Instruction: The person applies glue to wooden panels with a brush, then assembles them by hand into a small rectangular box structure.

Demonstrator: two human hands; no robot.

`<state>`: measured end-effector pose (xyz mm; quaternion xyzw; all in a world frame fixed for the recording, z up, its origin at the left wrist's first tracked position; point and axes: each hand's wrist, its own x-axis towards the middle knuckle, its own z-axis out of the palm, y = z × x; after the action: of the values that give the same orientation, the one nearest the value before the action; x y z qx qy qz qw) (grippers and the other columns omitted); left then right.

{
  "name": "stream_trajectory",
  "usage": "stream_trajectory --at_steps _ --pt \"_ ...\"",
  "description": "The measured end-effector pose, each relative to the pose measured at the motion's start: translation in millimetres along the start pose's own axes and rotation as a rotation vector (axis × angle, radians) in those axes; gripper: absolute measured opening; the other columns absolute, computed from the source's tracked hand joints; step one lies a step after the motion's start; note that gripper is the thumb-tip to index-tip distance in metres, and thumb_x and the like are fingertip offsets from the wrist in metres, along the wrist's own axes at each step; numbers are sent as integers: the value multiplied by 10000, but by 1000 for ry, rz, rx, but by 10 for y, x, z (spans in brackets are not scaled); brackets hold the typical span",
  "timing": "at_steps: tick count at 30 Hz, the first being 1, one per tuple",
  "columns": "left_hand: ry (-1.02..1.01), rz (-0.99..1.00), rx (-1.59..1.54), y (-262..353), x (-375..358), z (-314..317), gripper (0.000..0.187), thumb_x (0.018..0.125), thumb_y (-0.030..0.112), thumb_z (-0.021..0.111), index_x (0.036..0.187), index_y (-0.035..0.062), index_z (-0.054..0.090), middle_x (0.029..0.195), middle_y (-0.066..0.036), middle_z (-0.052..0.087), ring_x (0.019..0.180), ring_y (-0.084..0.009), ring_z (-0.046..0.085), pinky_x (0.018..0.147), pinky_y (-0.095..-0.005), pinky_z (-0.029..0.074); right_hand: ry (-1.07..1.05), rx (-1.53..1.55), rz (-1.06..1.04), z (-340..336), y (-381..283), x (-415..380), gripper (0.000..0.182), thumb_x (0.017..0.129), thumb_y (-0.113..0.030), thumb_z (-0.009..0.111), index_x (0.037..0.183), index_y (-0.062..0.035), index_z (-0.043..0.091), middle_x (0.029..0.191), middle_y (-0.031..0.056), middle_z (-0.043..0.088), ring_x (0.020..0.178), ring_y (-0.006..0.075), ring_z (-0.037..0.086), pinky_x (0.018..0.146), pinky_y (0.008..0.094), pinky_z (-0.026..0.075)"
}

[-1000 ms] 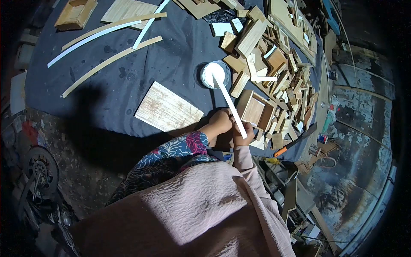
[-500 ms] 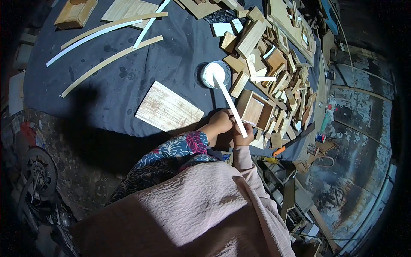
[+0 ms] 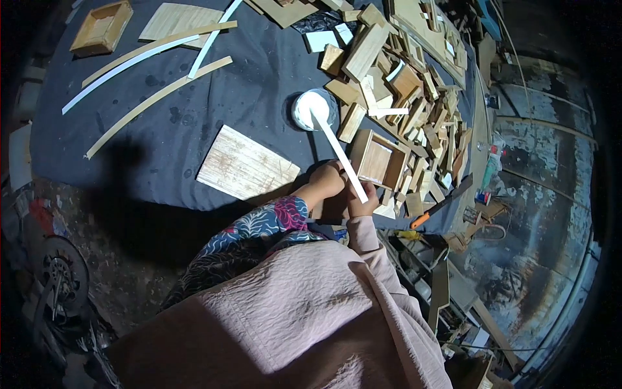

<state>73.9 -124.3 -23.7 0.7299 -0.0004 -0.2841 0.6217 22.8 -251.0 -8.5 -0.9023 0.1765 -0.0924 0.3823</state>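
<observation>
My left hand (image 3: 327, 181) is closed at the table's near edge, its fingertips turned toward my right hand (image 3: 363, 200). My right hand is closed too, close beside it. What they hold is hidden by the fingers and a long white strip (image 3: 339, 150). That strip slants from a tub of white paste (image 3: 311, 110) down across my right hand; whether the hand grips it is unclear. Just beyond my right hand lies an open wooden box (image 3: 378, 161). A flat wooden board (image 3: 246, 164) is left of my left hand.
Wood offcuts (image 3: 421, 129) are heaped at the right. An orange-handled tool (image 3: 420, 220) lies at the right front edge. Curved strips (image 3: 152, 107), another board (image 3: 176, 23) and a small wooden box (image 3: 102, 29) are at the back left. A wheel (image 3: 63, 275) stands lower left.
The table and its items have shifted slightly left in view. Both hands remain close together near the box, with no clear change in their hold.
</observation>
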Motion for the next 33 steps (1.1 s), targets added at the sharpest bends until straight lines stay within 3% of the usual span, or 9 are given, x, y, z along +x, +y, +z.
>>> stream_trajectory --at_steps 10,12,15,18,19,21,22,26,33 --pt "-64 -56 -47 -126 92 94 378 768 138 475 1146 120 472 1014 -142 555 901 -252 547 739 -328 434 7 -147 81 -40 -116 -112 200 634 -171 669 722 -9 589 648 111 606 593 153 589 570 270 461" --pt "40 94 58 -207 125 144 374 770 128 468 1143 102 471 1008 -146 558 893 -249 553 730 -324 436 -9 -183 92 -80 -22 -146 208 634 -174 660 741 -10 588 663 114 609 586 152 588 557 274 462" --pt "27 135 77 -211 127 139 375 767 107 469 1141 76 467 1022 -145 555 902 -247 551 737 -317 436 -97 -133 183 -126 62 -180 234 677 -77 629 864 36 544 717 104 606 612 136 586 542 232 457" --pt "3 121 0 -349 218 218 369 788 63 443 1156 48 448 1041 -136 551 889 -174 561 692 -265 454 -88 -4 197 -114 294 -169 173 687 -26 595 838 38 538 718 97 598 598 140 584 534 230 456" --pt "-23 114 -16 -357 233 217 369 790 61 440 1158 37 442 1057 -139 542 897 -178 558 695 -267 456 -30 123 243 -62 367 -148 112 672 -72 590 764 -10 576 673 76 602 624 127 579 588 238 452" --pt "-39 122 -105 -383 243 229 375 793 56 440 1166 9 426 1086 -151 520 893 -186 556 700 -263 461 -13 250 279 -49 427 -134 96 687 -45 566 772 -2 573 696 78 604 646 129 579 604 236 451" --pt "-6 88 -125 -401 242 241 337 783 170 482 1119 146 499 1048 -125 543 953 -272 519 788 -331 419 -13 370 311 -46 404 -123 87 701 -18 542 780 6 570 720 80 605 667 131 579 621 235 449" --pt "-8 97 -183 -491 288 295 345 775 157 484 1117 113 497 1035 -151 545 937 -279 528 777 -333 426 -5 489 383 -37 358 -122 87 718 7 517 790 18 565 738 76 596 672 128 569 626 229 447" --pt "20 131 -95 -516 307 299 350 760 161 508 1105 107 496 1003 -145 558 923 -280 535 752 -331 434 24 467 395 -195 495 -99 98 724 23 520 821 26 536 690 67 568 556 129 544 512 228 454"
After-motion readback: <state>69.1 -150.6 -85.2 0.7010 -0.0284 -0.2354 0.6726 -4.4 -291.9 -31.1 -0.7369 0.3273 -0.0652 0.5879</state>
